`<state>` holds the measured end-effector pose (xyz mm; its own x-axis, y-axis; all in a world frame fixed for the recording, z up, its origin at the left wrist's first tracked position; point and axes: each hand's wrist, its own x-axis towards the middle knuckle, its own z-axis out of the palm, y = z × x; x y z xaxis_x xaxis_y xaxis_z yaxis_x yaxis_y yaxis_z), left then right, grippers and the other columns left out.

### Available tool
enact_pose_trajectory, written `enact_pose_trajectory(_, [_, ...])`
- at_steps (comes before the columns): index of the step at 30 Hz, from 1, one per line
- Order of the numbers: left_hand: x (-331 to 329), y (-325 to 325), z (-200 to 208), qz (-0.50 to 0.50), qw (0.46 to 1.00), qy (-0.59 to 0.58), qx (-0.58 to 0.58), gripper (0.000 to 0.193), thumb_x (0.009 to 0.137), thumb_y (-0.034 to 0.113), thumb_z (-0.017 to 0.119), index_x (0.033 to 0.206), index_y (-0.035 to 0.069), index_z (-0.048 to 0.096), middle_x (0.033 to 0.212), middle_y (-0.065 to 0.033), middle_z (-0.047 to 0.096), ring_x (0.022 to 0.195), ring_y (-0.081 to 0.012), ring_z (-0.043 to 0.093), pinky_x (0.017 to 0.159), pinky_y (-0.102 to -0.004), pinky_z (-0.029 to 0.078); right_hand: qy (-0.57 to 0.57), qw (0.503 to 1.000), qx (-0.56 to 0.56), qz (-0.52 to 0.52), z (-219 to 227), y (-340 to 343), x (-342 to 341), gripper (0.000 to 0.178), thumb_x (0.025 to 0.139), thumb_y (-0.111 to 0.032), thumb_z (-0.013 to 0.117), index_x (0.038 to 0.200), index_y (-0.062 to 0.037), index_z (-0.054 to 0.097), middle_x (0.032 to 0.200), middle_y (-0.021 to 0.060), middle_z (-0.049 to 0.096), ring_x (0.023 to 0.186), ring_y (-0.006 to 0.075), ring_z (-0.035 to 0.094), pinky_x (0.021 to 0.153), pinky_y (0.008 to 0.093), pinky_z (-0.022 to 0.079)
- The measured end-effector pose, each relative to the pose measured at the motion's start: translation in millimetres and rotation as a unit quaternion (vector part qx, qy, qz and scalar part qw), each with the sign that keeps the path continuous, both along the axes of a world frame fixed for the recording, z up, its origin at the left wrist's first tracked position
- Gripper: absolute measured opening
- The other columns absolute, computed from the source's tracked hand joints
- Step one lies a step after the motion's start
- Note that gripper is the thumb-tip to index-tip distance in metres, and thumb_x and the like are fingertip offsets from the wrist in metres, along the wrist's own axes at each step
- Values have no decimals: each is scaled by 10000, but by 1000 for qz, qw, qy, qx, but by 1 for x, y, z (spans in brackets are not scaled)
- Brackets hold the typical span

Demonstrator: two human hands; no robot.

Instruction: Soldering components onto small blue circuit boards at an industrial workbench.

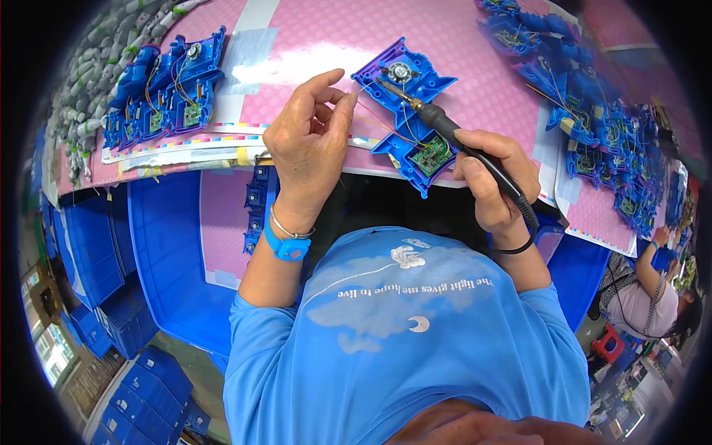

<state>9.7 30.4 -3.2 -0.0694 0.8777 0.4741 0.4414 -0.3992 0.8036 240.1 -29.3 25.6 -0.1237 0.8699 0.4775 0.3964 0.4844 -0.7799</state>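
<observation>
My right hand (pixel 495 178) grips a black-handled soldering iron (pixel 460 135), its metal tip pointing up and left at the speaker. Under the tip lies a blue plastic housing (pixel 432 83) with a round speaker (pixel 399 72) set in it. A green circuit board (pixel 432 157) sits in the housing's nearer part, joined to it by thin red and yellow wires. Left of the housing, my left hand (pixel 311 133) pinches a thin strand between thumb and forefinger; the strand runs toward the speaker, and I cannot tell whether it is wire or solder.
Rows of similar blue housings with boards lie at the left (pixel 167 89) and right (pixel 604 141) of the pink-covered table (pixel 319 44). Grey-white bundled parts (pixel 93 81) are piled far left. A blue bin (pixel 167 245) stands below the table edge. Another person (pixel 645 293) sits at the right.
</observation>
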Motion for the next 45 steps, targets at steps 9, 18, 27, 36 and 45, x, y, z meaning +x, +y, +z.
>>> enact_pose_trajectory(9, [2, 4, 1, -11, 1000, 4, -11, 280, 852, -10, 773, 1121, 37, 710, 815, -39, 728, 610, -63, 624, 526, -206, 483, -10, 1000, -2, 4, 2, 1, 1, 261, 923, -94, 625, 1116, 77, 664, 755, 113, 689, 652, 136, 653, 616, 252, 513])
enact_pose_trajectory(18, [0, 12, 4, -45, 998, 29, -33, 296, 874, 15, 779, 1162, 30, 712, 850, -34, 735, 683, -38, 638, 568, -177, 514, -12, 1000, 0, 4, 2, 1, 2, 260, 920, -96, 627, 1110, 75, 670, 762, 114, 694, 654, 135, 656, 619, 253, 517])
enact_pose_trajectory(27, [-14, 10, 15, 4, 1000, -14, -16, 425, 726, -95, 720, 1123, 54, 730, 786, 18, 580, 526, -21, 399, 494, -190, 331, -10, 1000, -4, 5, 4, 2, 1, 252, 919, -84, 627, 1108, 75, 676, 766, 110, 697, 654, 134, 661, 621, 257, 524])
enact_pose_trajectory(36, [-24, 10, 13, -140, 970, 144, 136, 285, 736, -73, 774, 957, 107, 766, 847, -32, 674, 618, -118, 638, 504, -256, 487, -10, 1000, -3, 7, 5, 1, 0, 260, 921, -83, 626, 1116, 81, 675, 771, 112, 696, 662, 133, 659, 618, 252, 521])
enact_pose_trajectory(45, [-18, 16, 5, -136, 933, 233, 237, 210, 766, 19, 785, 954, 61, 703, 924, -53, 713, 719, -192, 711, 567, -283, 565, -17, 1000, -14, 3, 6, 2, 0, 260, 922, -85, 624, 1114, 82, 673, 759, 113, 692, 662, 137, 661, 618, 255, 523])
